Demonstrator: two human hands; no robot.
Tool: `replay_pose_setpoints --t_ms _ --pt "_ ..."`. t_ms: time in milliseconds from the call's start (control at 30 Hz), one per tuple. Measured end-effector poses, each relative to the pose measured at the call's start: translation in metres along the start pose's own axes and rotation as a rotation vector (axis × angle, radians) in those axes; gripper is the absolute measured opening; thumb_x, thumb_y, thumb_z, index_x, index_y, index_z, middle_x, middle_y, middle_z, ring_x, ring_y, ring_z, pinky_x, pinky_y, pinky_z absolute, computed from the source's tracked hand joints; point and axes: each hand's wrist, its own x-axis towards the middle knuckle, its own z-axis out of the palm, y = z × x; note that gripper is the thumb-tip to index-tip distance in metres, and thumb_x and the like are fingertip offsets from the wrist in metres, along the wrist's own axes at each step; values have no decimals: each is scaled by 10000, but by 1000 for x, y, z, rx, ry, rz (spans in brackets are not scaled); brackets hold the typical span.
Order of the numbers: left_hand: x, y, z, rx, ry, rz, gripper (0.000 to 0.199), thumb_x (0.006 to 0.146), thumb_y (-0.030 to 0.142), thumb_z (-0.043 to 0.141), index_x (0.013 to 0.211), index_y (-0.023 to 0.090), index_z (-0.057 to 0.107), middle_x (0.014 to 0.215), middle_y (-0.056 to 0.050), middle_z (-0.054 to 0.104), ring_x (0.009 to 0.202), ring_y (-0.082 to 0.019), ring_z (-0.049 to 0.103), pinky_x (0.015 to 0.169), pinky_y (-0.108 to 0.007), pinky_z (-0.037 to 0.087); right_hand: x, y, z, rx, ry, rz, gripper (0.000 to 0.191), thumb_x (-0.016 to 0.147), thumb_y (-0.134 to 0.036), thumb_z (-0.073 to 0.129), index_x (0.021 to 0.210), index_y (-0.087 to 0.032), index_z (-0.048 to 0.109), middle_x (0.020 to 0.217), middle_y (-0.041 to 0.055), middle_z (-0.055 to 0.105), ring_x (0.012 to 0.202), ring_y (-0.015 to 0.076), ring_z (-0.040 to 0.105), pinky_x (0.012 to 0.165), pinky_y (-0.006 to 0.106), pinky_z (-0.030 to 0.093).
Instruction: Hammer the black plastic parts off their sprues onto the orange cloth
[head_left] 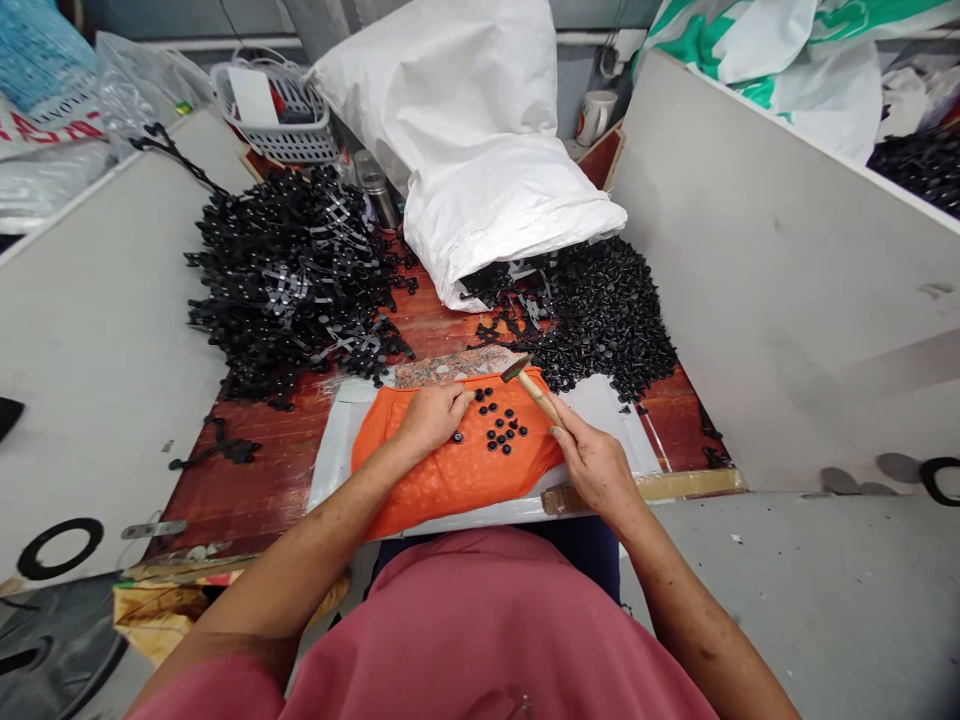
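Note:
My right hand (598,466) is wrapped round the light wooden handle of a small hammer (537,394). The hammer's dark head hangs over the far edge of an orange cloth (420,490). On the cloth, my left hand (433,416) has its fingers pinched together; what they hold, if anything, is hidden. Several small round black plastic caps (501,430) lie scattered between my two hands. Just beyond the cloth is a speckled stone slab (450,368). White sheeting (330,455) shows around the orange cloth.
A tall heap of black moulded parts (289,280) stands at left. A white sack (502,150) opens toward me beside a pile of small black pieces (611,320). Grey partitions (795,280) flank the red-brown table (247,485). A grey basket (289,135) and a mug (596,117) sit behind.

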Motion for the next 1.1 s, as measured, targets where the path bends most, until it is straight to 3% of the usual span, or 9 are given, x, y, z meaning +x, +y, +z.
replay_pose_setpoints --t_ms 300,467,633,867,1000,1100 --pt "-2 -3 0 -47 13 8 371 1007 330 466 689 197 604 724 -30 678 676 -169 573 666 -281 358 1 0 3 -48 -12 12 531 1046 -325 417 1575 -316 460 1187 53 779 1100 266 732 957 372 549" --pt "-3 0 1 53 -15 14 350 1017 337 474 777 200 689 819 -59 732 760 -195 624 698 -283 398 1 0 3 -74 -11 -6 527 1046 -318 423 1571 -341 458 1195 44 779 1033 258 744 871 354 559" --pt "-3 7 -4 184 -18 27 327 1018 347 484 880 190 735 945 -105 754 886 -239 669 732 -299 420 1 -1 5 -161 -27 -33 536 1050 -312 418 1585 -328 436 1082 48 802 881 244 748 772 333 552" --pt "2 8 -9 108 -83 -9 383 1013 356 491 741 202 714 739 -57 726 681 -196 622 661 -295 368 3 -12 -2 -190 -65 -93 536 1051 -284 413 1586 -315 437 1133 58 789 943 242 745 797 321 542" --pt "1 8 -6 86 -45 1 361 1010 338 490 801 193 746 799 -78 750 737 -210 652 702 -299 397 5 -21 2 -195 -16 -134 541 1059 -288 401 1599 -321 410 1137 59 781 934 228 737 790 309 536" --pt "0 8 -4 99 -40 -17 356 1005 342 501 807 186 752 842 -100 765 786 -226 675 720 -301 416 8 -24 7 -275 -64 -132 523 1061 -307 415 1583 -318 442 1074 69 788 853 232 733 738 313 537"
